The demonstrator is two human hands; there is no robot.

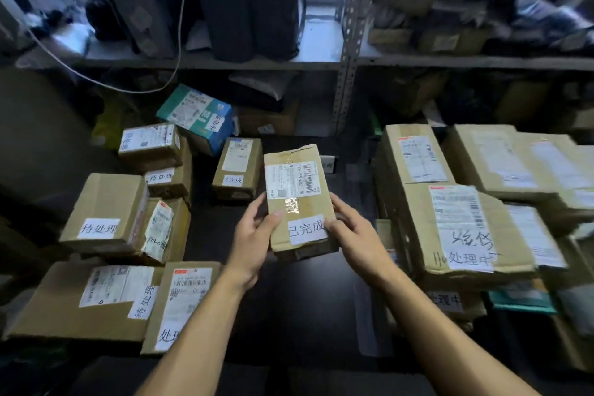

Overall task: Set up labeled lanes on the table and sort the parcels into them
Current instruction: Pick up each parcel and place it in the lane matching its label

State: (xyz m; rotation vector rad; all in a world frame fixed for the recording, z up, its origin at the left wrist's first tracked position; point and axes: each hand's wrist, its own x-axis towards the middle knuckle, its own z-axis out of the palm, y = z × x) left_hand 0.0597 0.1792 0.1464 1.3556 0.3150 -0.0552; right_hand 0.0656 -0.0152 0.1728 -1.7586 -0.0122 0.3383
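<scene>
We hold a narrow cardboard parcel [297,199] over the middle of the dark table [308,309], both hands curled round its near end: our left hand [252,243] grips the left edge with the thumb laid on top, our right hand [355,239] clasps the right edge beside its white handwritten label [307,230]. At twelve o'clock from it, just beyond, a smaller labelled box [238,169] stands on the table. From nine to seven o'clock the table's left side is crowded with labelled cartons: a square box [104,212], a stacked pair [154,157] behind it, and two flat ones [83,302] at the near edge. A teal-and-white box [196,116] sits tilted at eleven o'clock. From one to four o'clock, large cartons [450,228] pile up, just beside our right hand. Metal shelving [348,42] loaded with dark bags and boxes fills the background.
</scene>
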